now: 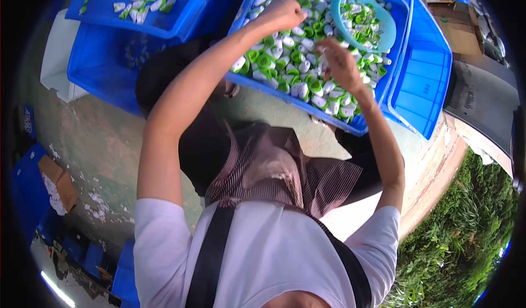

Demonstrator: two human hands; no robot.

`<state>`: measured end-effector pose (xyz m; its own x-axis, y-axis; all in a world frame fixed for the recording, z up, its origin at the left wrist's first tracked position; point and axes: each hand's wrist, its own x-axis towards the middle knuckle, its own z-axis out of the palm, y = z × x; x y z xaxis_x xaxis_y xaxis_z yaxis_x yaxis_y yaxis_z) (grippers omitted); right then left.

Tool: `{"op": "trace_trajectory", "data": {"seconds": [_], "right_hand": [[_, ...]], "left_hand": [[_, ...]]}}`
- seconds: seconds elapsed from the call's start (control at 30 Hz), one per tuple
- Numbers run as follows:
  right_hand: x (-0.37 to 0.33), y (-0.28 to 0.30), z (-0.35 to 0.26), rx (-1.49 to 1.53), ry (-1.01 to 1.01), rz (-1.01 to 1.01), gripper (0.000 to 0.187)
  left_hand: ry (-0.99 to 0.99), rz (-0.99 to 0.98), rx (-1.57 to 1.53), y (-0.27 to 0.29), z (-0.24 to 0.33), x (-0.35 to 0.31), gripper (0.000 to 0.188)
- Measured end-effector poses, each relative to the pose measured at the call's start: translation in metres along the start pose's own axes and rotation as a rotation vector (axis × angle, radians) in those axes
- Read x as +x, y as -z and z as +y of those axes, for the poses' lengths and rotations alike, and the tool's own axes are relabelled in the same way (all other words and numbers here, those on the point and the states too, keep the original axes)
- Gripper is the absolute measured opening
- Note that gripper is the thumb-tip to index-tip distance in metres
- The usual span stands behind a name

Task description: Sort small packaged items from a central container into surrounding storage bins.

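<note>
My left hand (284, 15) is over the far left part of a blue crate (290, 97). Its fingers are curled together, and whatever they hold, if anything, is hidden. The crate is full of small white-and-green plastic pieces (298, 67). Lower and to the right, my right hand (341, 64) hovers above the same heap, slightly blurred. Its fingers are bent, with a gap between thumb and forefinger, and I see nothing held there. Just beyond it, a light-blue round basin (392, 31) rests on the heap with smaller green and white pieces inside.
Another blue crate (422, 72) stands against the right side. At the left, a blue tray (93, 12) with scattered pieces sits over a further blue bin (98, 61). Cardboard boxes (457, 31) are at the far right. My knees and striped apron (263, 165) are close below the full crate.
</note>
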<state>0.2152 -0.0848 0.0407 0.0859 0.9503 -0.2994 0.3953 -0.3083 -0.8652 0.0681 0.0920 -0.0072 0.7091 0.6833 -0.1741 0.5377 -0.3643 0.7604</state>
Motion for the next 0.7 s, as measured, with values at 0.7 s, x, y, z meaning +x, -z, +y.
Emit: {"op": "trace_trajectory", "data": {"seconds": [0.7], "right_hand": [[0.162, -0.06, 0.06, 0.261, -0.044, 0.209, 0.047]], "left_hand": [[0.204, 0.152, -0.867, 0.092, 0.029, -0.004, 0.024]]}}
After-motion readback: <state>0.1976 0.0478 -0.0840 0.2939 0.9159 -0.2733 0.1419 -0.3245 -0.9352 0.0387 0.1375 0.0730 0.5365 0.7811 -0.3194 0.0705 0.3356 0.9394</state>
